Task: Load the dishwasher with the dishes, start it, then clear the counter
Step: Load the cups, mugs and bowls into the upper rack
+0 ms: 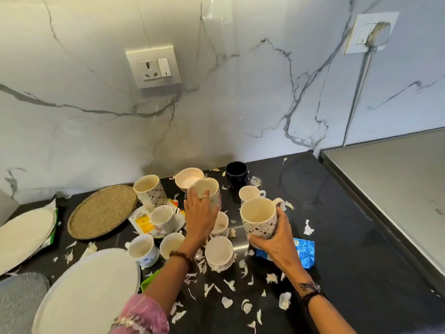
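Black counter, patterned white mug

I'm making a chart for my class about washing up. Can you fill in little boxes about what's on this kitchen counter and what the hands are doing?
place: black counter by a marble wall
right hand: holds a patterned mug, lifted
left hand: fingers straight, against a white mug
other cups: many white ones, one dark blue cup
plates: white plate in front left
mess: white peel scraps, blue packet
also: woven round tray
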